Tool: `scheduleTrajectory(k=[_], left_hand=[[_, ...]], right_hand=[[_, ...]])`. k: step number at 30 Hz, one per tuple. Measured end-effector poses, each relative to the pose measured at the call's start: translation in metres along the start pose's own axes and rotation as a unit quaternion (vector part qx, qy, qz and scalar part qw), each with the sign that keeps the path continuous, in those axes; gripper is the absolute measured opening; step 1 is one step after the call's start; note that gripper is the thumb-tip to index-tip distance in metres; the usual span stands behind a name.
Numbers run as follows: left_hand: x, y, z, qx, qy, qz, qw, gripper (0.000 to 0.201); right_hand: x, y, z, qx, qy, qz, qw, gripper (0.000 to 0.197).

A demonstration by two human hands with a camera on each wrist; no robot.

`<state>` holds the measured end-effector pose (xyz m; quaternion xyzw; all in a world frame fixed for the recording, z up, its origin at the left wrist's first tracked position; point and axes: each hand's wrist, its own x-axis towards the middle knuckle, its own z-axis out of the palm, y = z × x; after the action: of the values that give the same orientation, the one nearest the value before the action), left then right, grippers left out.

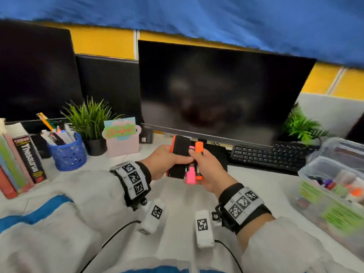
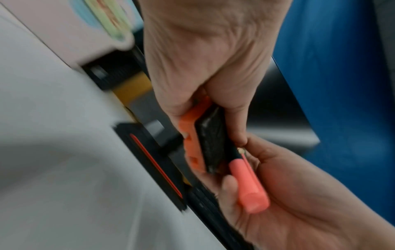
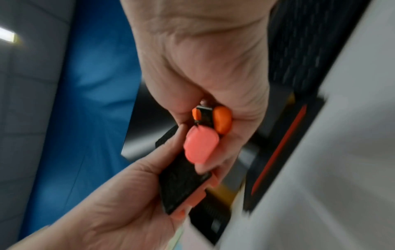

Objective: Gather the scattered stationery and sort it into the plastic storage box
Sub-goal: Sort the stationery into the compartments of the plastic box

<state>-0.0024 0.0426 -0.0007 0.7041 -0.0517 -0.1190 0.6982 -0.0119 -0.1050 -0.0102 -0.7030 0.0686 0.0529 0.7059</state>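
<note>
Above the desk's middle my left hand (image 1: 167, 164) grips a whiteboard eraser (image 1: 180, 154) with an orange back and a black felt face. Right beside it, my right hand (image 1: 206, 170) holds a pink highlighter (image 1: 190, 175) and an orange highlighter (image 1: 199, 149) side by side, touching the eraser's edge. In the left wrist view the eraser (image 2: 210, 143) sits between thumb and fingers, with the pink highlighter (image 2: 250, 187) across the other palm. The right wrist view shows both caps end-on: pink (image 3: 200, 145) and orange (image 3: 223, 119). The clear plastic storage box (image 1: 323, 196) stands at the right with small items inside.
A black monitor (image 1: 226, 91) and keyboard (image 1: 266, 156) stand behind my hands. A blue pen cup (image 1: 68, 154), potted plant (image 1: 92, 125), pink card holder (image 1: 122, 140) and books (image 1: 21, 164) line the left. A second clear container (image 1: 342, 148) sits behind the box.
</note>
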Motion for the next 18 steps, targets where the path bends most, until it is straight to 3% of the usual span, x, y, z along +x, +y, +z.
scheduleTrajectory(k=[5,12,15,18], left_hand=[[0.021,0.011,0.100,0.003,-0.097,0.065,0.993,0.024],[0.033,0.023,0.220,0.011,-0.204,0.112,0.972,0.028],[0.042,0.027,0.261,0.002,-0.204,0.149,0.968,0.030],[0.055,0.028,0.290,0.068,-0.156,0.173,0.970,0.042]], right_hand=[[-0.027,-0.010,-0.095,-0.102,0.172,-0.130,0.971,0.007],[-0.070,-0.023,-0.201,-0.226,0.324,-0.198,0.897,0.020],[-0.085,-0.041,-0.238,-0.256,0.380,-0.222,0.861,0.009],[-0.079,-0.047,-0.277,-0.186,0.467,-0.194,0.842,0.013]])
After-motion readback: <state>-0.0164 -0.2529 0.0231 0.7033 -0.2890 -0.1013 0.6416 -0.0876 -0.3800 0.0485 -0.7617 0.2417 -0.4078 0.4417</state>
